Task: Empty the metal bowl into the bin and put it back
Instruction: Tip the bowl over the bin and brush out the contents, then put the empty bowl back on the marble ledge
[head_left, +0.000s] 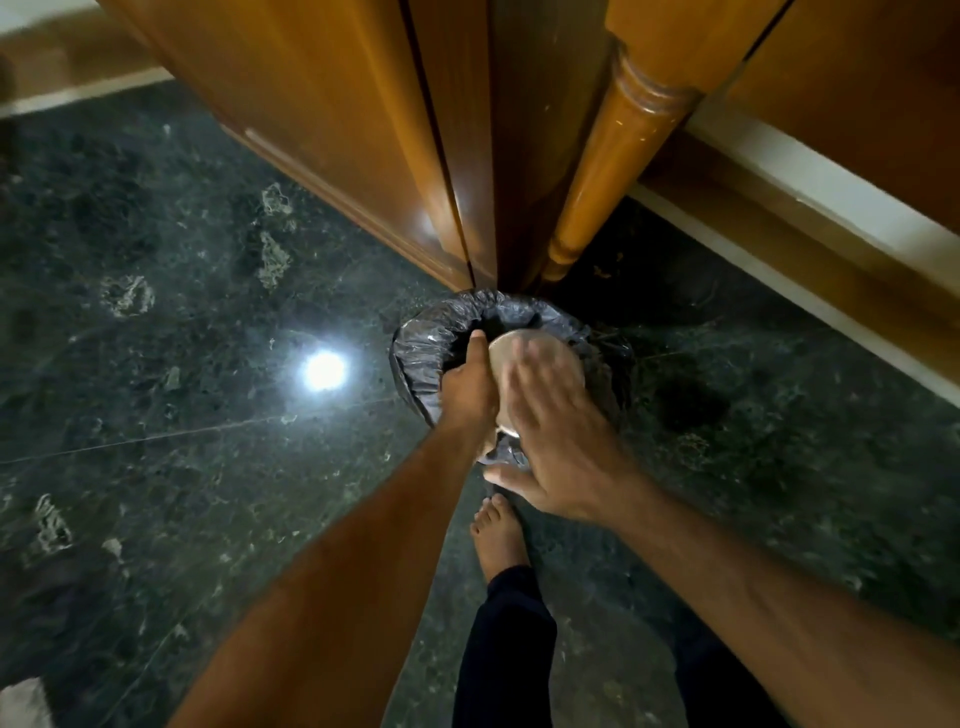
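Observation:
The metal bowl (524, 347) is turned upside down over the bin (415, 348), which stands on the floor and is lined with a black bag. My left hand (467, 384) grips the bowl's left rim, thumb pointing away from me. My right hand (556, 441) is flat and blurred, fingers spread, over the bowl's upturned bottom; I cannot tell whether it touches. The bowl's inside and whatever it holds are hidden.
A wooden door (322, 104) and a turned wooden post (613, 156) rise right behind the bin. The floor (182, 364) is dark green marble with a lamp's glare on it. My bare foot (498, 535) stands just in front of the bin.

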